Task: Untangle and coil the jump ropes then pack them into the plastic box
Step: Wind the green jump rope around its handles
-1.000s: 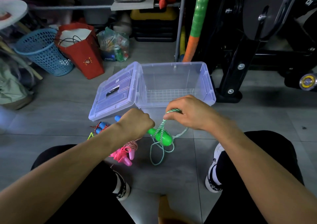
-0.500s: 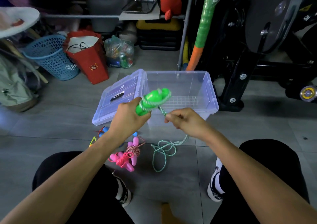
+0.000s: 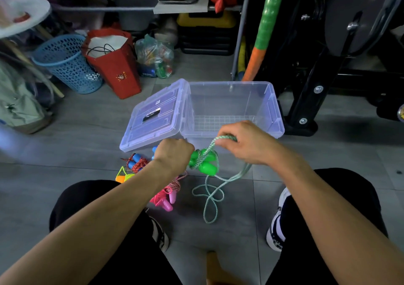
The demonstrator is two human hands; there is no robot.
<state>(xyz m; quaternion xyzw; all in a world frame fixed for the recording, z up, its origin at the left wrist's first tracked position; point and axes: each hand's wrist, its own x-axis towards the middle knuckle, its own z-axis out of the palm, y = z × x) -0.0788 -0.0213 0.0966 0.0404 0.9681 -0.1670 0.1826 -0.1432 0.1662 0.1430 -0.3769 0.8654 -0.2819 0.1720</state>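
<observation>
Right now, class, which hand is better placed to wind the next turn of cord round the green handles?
Right hand: it pinches the free green cord, while the left hand grips the green handles.

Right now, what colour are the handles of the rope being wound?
Bright green handles, clearest in the head view.

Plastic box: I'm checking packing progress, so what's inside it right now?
The plastic box shows only its bare grid-patterned floor; no ropes. The right hand covers its near edge.
</observation>
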